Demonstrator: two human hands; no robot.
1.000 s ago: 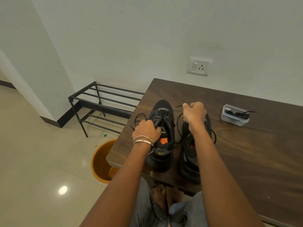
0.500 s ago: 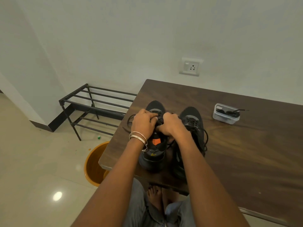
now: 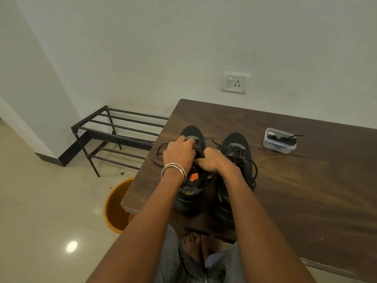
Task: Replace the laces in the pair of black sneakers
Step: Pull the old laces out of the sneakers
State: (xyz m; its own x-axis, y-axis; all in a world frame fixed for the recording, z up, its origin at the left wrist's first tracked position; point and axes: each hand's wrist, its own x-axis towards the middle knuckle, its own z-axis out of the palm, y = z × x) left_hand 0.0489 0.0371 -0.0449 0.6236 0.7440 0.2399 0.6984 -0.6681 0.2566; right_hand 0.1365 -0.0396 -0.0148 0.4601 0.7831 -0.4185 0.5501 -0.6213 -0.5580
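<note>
Right hand (image 3: 212,163) has dropped beside left hand (image 3: 179,154), both grips pinching thin black laces (image 3: 199,150).

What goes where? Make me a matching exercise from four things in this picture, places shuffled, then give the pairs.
Things:
1. clear box
2. orange bucket
3. metal rack
4. wall socket

Places:
A. on the floor against the wall, left of the table
B. on the wall above the table
C. on the table, right of the shoes
D. on the floor by the table's near left corner

Pairs: 1-C, 2-D, 3-A, 4-B
</note>
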